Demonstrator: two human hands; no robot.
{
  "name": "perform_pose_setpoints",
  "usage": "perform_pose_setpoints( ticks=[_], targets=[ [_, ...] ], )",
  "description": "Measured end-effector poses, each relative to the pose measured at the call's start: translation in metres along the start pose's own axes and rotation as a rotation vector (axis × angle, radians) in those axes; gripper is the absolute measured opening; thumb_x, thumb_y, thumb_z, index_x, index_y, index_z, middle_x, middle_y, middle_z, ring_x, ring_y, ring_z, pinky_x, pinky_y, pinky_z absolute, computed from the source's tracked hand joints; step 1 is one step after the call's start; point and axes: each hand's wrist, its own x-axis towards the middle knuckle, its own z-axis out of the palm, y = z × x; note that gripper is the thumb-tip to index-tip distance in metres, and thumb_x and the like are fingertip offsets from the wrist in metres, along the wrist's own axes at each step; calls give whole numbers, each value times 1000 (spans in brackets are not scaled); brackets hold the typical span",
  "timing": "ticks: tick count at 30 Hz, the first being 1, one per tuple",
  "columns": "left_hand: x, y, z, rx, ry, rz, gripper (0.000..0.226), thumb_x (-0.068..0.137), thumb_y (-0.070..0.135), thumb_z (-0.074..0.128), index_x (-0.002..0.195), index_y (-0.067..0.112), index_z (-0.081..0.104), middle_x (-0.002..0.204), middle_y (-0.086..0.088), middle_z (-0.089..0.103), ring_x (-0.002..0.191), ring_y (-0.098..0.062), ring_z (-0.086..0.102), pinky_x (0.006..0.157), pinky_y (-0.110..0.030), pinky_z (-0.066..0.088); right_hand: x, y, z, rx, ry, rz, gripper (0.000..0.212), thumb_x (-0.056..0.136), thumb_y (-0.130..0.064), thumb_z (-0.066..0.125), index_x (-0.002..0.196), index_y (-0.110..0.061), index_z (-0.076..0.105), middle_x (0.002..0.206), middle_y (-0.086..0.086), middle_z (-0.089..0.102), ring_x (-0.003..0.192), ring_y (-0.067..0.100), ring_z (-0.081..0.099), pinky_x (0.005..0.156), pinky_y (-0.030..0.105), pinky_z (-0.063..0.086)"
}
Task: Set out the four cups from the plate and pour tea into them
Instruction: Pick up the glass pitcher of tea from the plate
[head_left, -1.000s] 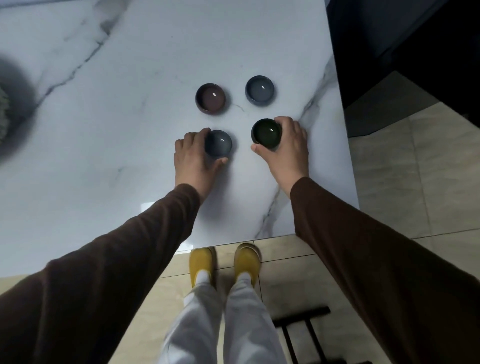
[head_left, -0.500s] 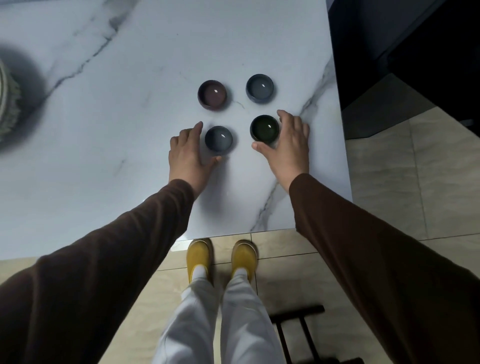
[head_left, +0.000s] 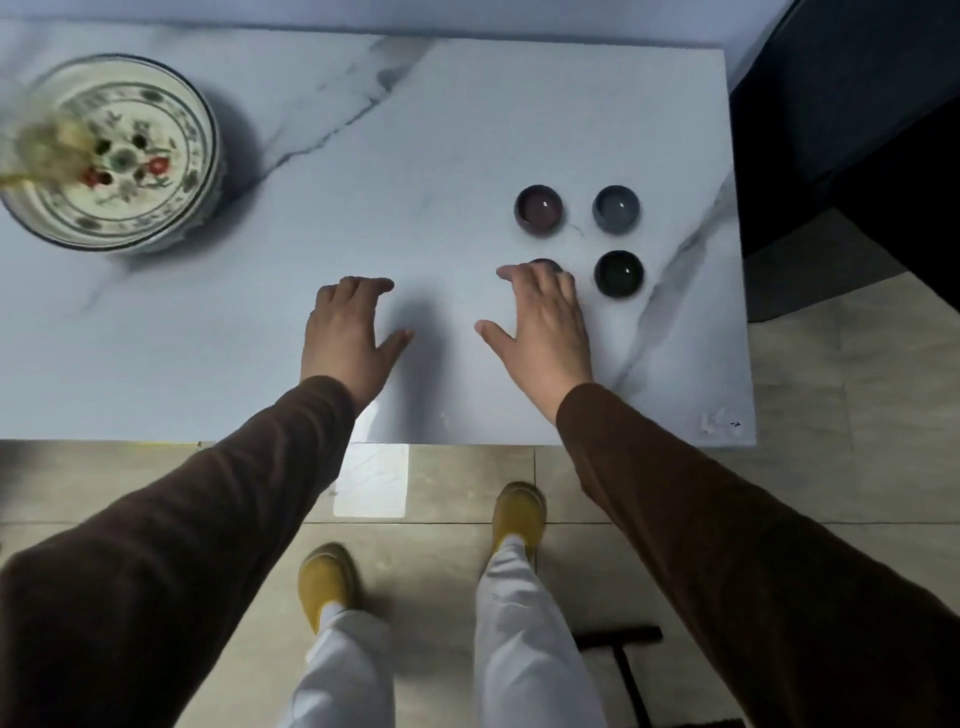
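So all four cups are off the plate (head_left: 205, 156) and sitting upright on the white marble table (head_left: 415, 156), mouths facing straight up, in a little two-by-two square. They're round, so no real long axis to speak of. The brownish cup (head_left: 538, 209) is just past the right hand's fingertips, the grey-blue cup (head_left: 616, 208) is further out and to that hand's right, and the dark green cup (head_left: 618, 273) sits right beside the knuckles on the right side, not touching. The fourth cup (head_left: 551, 266) is mostly hidden under the right hand (head_left: 543, 325), only a sliver of rim shows, and I can't tell if the fingers touch it.

Right hand is open, fingers spread, palm down, gripping nothing. Left hand (head_left: 349, 332) is the same, open and flat over bare table, well apart from every cup.

The painted plate sits far off to the left hand's left, with something blurry and yellowish over its edge.
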Motion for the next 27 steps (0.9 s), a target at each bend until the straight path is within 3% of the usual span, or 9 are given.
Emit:
perform_pose_setpoints(
  ticks=[12, 27],
  targets=[
    [-58, -156, -127, 126, 21, 18, 53, 85, 34, 65, 132, 15, 50, 130, -8, 54, 120, -34, 45, 95, -45, 40, -37, -207, 74, 26, -89, -21, 52, 89, -38, 64, 135, -20, 49, 134, 1, 50, 124, 24, 42, 102, 35, 37],
    [11, -255, -172, 129, 15, -82, 53, 84, 36, 65, 131, 16, 51, 128, -9, 55, 117, -34, 47, 93, -45, 41, 56, -293, 128, 97, -116, -10, 50, 90, -36, 64, 134, -17, 51, 132, 4, 53, 122, 25, 44, 102, 35, 39]
  ],
)
